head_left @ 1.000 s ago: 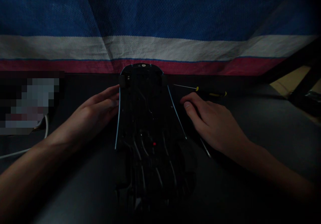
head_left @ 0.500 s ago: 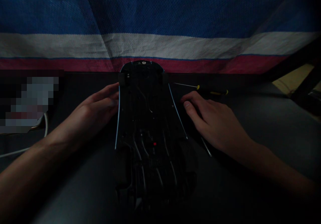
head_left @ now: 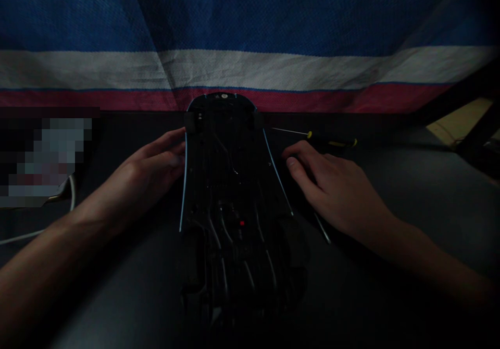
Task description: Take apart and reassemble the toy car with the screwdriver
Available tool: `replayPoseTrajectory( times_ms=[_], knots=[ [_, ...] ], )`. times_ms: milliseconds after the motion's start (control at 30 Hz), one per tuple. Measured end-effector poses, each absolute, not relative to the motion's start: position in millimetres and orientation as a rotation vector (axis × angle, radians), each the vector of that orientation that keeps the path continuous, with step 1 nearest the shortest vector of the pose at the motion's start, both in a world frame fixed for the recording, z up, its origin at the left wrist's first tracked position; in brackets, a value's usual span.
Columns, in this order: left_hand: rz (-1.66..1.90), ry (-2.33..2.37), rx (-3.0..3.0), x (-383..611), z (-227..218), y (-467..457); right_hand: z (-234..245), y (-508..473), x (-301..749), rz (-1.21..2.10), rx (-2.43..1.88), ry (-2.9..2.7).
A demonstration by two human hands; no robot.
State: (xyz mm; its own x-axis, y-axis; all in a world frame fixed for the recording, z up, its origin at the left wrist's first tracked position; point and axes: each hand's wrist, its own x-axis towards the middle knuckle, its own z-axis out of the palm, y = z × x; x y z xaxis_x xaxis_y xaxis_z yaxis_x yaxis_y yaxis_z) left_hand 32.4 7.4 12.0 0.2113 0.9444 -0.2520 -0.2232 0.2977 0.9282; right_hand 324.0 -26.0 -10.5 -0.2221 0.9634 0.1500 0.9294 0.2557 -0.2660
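A dark toy car (head_left: 234, 182) lies upside down, its underside facing up, with pale blue edges along both sides and a small red spot on it. My left hand (head_left: 152, 169) is against the car's left side, its fingertips hidden behind the edge. To the right of the car, my right hand (head_left: 324, 177) rests on the table, fingers loosely bent, thumb and forefinger slightly apart. A thin metal rod (head_left: 322, 229) sticks out from beneath this hand; its other end is hidden. Beyond the right hand lies a black and yellow screwdriver (head_left: 334, 141).
The dark table (head_left: 422, 182) ends at a striped blue, white and red sheet (head_left: 273, 70) hanging behind it. At the left sits a blurred-out object (head_left: 50, 156) with a white cable (head_left: 72, 195). A dark bar (head_left: 441, 99) slants across the right side.
Both hands and the car keep their places; the view has shifted very slightly.
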Motion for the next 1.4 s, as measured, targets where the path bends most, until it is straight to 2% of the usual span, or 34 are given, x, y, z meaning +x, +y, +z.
replayPoseTrajectory(
  times_ms=[1400],
  knots=[
    [0.982,1.032,0.92,32.5,11.7,5.7,-9.3,-27.5,324.2,0.162,-1.73,-2.252]
  ],
)
